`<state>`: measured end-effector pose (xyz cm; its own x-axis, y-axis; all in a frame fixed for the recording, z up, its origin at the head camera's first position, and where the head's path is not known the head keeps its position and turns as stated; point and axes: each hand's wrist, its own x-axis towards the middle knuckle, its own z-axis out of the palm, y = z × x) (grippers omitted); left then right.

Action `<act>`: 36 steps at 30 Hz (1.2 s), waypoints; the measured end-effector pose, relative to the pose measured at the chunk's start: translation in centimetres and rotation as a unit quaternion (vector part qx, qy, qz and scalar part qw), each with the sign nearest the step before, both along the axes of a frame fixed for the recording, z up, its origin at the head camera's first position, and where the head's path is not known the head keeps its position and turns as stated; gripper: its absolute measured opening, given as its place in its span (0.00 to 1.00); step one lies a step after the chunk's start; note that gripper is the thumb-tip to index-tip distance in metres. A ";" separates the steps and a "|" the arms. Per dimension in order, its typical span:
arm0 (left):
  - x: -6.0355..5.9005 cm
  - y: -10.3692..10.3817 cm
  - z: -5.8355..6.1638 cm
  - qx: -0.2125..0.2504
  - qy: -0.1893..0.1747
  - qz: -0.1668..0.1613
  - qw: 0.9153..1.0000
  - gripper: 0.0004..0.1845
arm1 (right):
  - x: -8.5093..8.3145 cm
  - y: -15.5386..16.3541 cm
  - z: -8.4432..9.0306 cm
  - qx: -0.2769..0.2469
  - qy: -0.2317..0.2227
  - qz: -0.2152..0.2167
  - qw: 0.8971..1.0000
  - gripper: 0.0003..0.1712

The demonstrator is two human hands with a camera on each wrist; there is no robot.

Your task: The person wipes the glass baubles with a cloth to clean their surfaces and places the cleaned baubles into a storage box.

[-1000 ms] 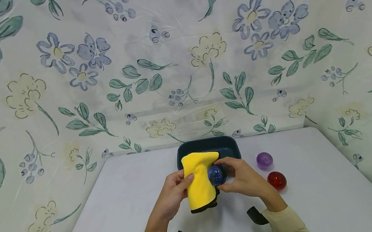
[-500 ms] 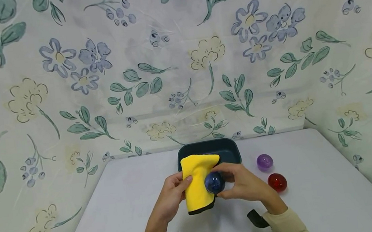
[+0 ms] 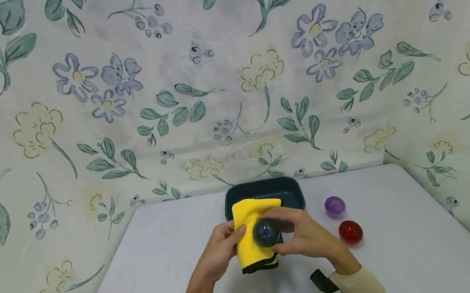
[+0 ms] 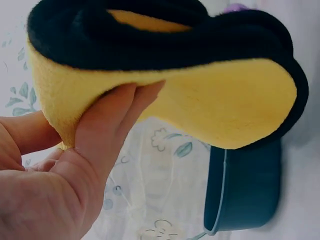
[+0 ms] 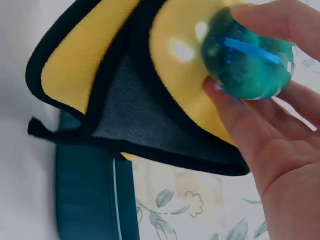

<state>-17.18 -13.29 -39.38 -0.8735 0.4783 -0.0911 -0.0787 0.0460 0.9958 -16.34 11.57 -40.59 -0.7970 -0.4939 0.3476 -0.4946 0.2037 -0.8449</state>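
Note:
A folded yellow cloth (image 3: 249,253) with a black edge is pinched at its left side by my left hand (image 3: 222,246), thumb in front. My right hand (image 3: 307,234) grips a clear blue ball (image 3: 266,233) between thumb and fingers, in front of the cloth's face. In the right wrist view the ball (image 5: 250,60) looks blue-green and see-through, with the yellow cloth (image 5: 185,65) right behind it. The left wrist view shows the cloth's layered folds (image 4: 225,100) over my fingers; the ball is hidden there.
A dark teal tray (image 3: 294,192) stands behind the cloth, its inside partly hidden. To the right on the white table (image 3: 145,268) lie a purple ball (image 3: 335,207) and a red ball (image 3: 351,232). A flower-patterned sheet (image 3: 230,95) rises behind the table.
My right hand has shifted the blue ball left and slightly down across the front of the cloth. The left hand keeps its hold, and the camera view has tilted a little.

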 end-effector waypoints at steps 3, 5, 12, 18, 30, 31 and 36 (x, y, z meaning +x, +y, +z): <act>-0.1 0.0 -0.2 0.004 -0.001 -0.010 1.000 0.26 | -0.1 -0.1 0.0 -0.018 0.008 -0.013 1.000 0.36; -0.1 0.0 -0.2 0.006 0.001 -0.015 1.000 0.27 | -0.1 -0.2 0.0 -0.032 0.021 -0.021 0.999 0.36; -0.1 0.1 -0.2 0.004 0.001 -0.020 1.000 0.27 | -0.3 -0.2 -0.2 -0.041 0.040 -0.047 0.997 0.35; 0.1 0.1 -0.2 -0.001 -0.003 -0.021 1.000 0.26 | -0.3 0.0 -0.4 0.000 0.072 -0.078 0.994 0.37; 0.1 0.0 0.2 -0.010 0.000 -0.017 1.000 0.27 | -0.4 0.1 -0.2 0.011 0.085 -0.101 0.991 0.36; 0.1 0.0 0.3 -0.010 0.000 -0.016 1.000 0.27 | -0.5 0.2 -0.2 0.012 0.080 -0.103 0.991 0.36; 0.2 0.0 0.3 -0.016 0.000 -0.006 1.000 0.26 | -0.6 0.3 -0.4 0.030 0.055 -0.116 0.991 0.37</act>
